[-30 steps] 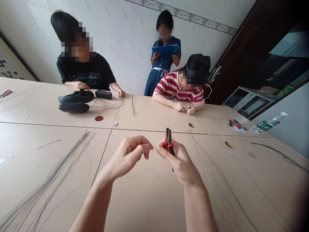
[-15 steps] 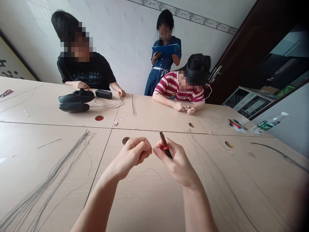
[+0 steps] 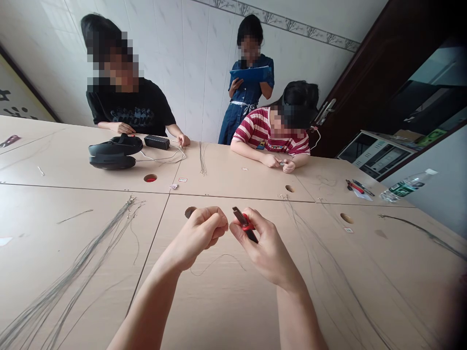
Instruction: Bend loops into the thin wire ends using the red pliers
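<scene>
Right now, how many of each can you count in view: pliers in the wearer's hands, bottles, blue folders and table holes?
Pliers, in the right hand: 1
Bottle: 1
Blue folder: 1
Table holes: 4
Total: 7

We are holding small pliers [image 3: 240,216] in our right grip [image 3: 268,248], their brownish metal jaws pointing up and to the left, clear of the bench [image 3: 204,311]. We are seeing the jaws nearly edge-on, so cannot tell whether they are closed. Our fingers are hiding part of the red-and-dark handles. Below, a fine dark strand [image 3: 226,254] is lying on the bench, bending in a loose wave; we are not making out whether our left grip [image 3: 206,228] is holding one end.
</scene>
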`<state>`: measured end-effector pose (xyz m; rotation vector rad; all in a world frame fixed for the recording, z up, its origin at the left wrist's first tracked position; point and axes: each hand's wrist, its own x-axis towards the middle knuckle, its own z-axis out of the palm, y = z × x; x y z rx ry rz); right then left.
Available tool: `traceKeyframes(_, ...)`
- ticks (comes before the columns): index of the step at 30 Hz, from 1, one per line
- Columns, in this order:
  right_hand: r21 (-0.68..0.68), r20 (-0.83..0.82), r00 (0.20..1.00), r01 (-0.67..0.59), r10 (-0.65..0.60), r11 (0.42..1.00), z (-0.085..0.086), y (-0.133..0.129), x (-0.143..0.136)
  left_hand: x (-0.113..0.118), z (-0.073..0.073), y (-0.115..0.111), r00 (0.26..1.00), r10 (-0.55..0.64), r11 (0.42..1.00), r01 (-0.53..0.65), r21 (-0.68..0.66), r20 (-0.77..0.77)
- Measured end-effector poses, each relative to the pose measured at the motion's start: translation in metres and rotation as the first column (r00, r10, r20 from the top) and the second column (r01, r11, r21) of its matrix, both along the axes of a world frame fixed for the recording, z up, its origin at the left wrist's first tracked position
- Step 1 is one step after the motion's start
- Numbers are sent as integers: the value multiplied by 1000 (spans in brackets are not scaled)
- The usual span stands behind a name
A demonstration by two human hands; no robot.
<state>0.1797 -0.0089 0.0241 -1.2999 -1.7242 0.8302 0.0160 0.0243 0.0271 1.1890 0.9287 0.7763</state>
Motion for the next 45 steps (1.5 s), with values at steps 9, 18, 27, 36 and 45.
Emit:
traceKeyframes(9,92,83,996,-22,14,996,0,-1,1,0,2,0,1000,21,1000,-21,3,6)
traceKeyframes(18,10,-9,1000,-29,29,1000,3,-2,1,-2,-1,-1,999,2,995,-6,99,38)
traceKeyframes(27,-146,-229,970,-115,80,983,6,-2,4,-3,4,-3,999,12,964,1,266,-46)
traceKeyframes(36,-320,-474,878,-235,59,918,0,8,4,-7,-2,-2,974,31,893,74,444,-223)
traceKeyframes(45,-409,-674,739,-376,2,831,-8,16,4,-8,-4,-4,936,128,725,136,675,-327)
